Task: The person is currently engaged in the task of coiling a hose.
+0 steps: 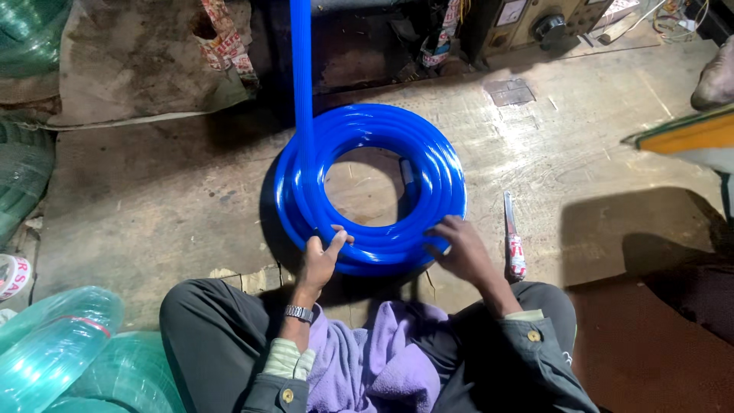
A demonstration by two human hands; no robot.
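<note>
Green hose rolls (69,352) sit at the floor's near-left corner. Left hand (321,256) grip is clamped on the near-left rim of the blue hose coil (375,191), which lies flat mid-floor. Right hand (459,248) rests on the coil's near-right rim, fingers curled over it. A cutter knife (513,239) lies just right.

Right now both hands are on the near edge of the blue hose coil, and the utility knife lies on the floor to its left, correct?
Not quite. The head view shows the utility knife on the floor to the right of the blue hose coil, beside the right hand. The rest holds: left hand and right hand both rest on the coil's near edge.
</note>
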